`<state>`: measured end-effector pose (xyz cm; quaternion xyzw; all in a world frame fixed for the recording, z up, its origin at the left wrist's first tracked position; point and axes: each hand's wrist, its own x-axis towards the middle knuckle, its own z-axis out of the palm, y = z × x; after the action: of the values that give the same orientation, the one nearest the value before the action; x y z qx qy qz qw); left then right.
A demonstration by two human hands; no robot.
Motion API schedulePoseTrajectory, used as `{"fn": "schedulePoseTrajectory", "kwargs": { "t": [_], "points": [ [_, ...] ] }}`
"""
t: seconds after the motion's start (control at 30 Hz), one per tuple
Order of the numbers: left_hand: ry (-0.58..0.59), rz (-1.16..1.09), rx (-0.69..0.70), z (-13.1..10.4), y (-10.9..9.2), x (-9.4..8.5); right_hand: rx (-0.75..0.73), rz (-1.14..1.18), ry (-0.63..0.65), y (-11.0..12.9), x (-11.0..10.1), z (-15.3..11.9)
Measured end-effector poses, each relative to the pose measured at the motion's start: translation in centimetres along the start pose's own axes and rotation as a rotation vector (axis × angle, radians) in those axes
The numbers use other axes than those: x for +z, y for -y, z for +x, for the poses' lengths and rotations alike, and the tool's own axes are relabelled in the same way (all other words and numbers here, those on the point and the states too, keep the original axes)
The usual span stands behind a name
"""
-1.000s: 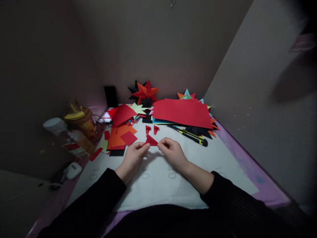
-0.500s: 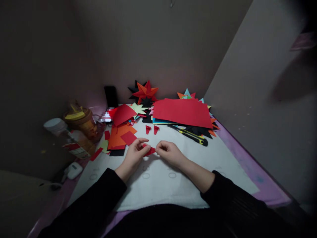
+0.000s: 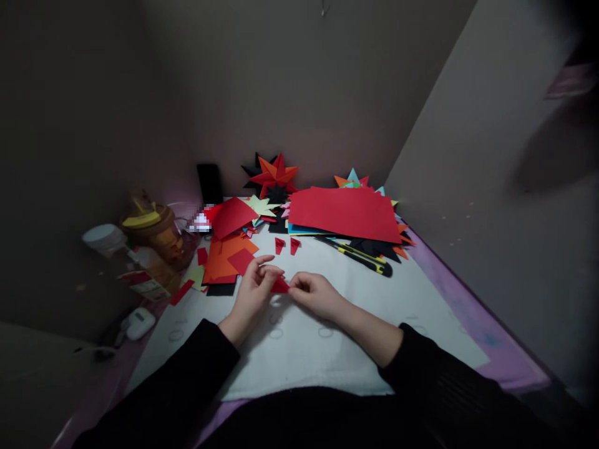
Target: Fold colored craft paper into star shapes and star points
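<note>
A small red paper piece (image 3: 281, 285) is held above the white mat (image 3: 299, 349). My left hand (image 3: 256, 288) pinches its left side, and the fingers hide part of it. At its right tip, the thumb and forefinger of my right hand (image 3: 316, 294) are closed on the paper. Beyond my hands, two small folded red pieces (image 3: 279, 246) (image 3: 294, 246) lie side by side on the mat. Orange sheets (image 3: 224, 259) and a red square (image 3: 242, 260) lie just left of my left hand.
A red sheet stack (image 3: 346, 214) lies at the back right, with a yellow-black cutter (image 3: 365, 259) before it. Paper stars (image 3: 276, 173) stand by the wall, near a black phone (image 3: 209, 183). Bottles (image 3: 105, 238), a brown cup (image 3: 156, 231) and a white case (image 3: 138, 323) are at left.
My right hand has shifted slightly left and down, along with the red piece's right tip. The fingers of my left hand have risen and changed their bend around the paper.
</note>
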<state>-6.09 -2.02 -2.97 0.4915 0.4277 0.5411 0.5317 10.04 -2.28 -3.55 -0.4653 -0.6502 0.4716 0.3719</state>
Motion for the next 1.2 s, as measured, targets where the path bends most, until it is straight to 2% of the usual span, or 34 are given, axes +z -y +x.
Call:
{"fn": "schedulePoseTrajectory", "kwargs": {
  "t": [0.13,0.2,0.33,0.47,0.57,0.7,0.8,0.9,1.07,1.2],
  "points": [
    [-0.003,-0.07,-0.051,-0.13,0.4,0.25,-0.039,0.1,-0.15,0.05,0.13,0.04],
    [0.023,-0.075,-0.102,-0.14,0.73,0.29,-0.062,0.103,-0.177,0.1,0.17,0.03],
    [0.045,-0.079,-0.122,-0.04,1.01,0.1,-0.056,0.14,-0.074,0.11,0.29,-0.04],
    [0.12,-0.108,-0.147,-0.15,0.77,0.05,0.07,0.446,0.088,0.09,0.16,0.01],
    [0.174,-0.12,-0.163,-0.33,0.61,0.15,0.151,0.583,0.19,0.12,-0.03,0.03],
    [0.174,-0.129,-0.149,-0.42,0.49,0.2,0.186,0.622,0.238,0.11,-0.12,0.0],
    [0.152,-0.115,-0.145,-0.36,0.54,0.17,0.172,0.61,0.203,-0.04,-0.1,0.05],
    [0.124,-0.087,-0.148,-0.28,0.7,0.11,0.087,0.52,0.108,-0.16,-0.09,0.14],
    [0.114,-0.058,-0.158,-0.28,0.7,0.16,-0.199,0.134,-0.098,0.0,-0.22,0.03],
    [0.143,-0.072,-0.186,-0.37,0.67,0.27,-0.369,-0.02,-0.175,0.08,-0.38,-0.27]
  ]
}}
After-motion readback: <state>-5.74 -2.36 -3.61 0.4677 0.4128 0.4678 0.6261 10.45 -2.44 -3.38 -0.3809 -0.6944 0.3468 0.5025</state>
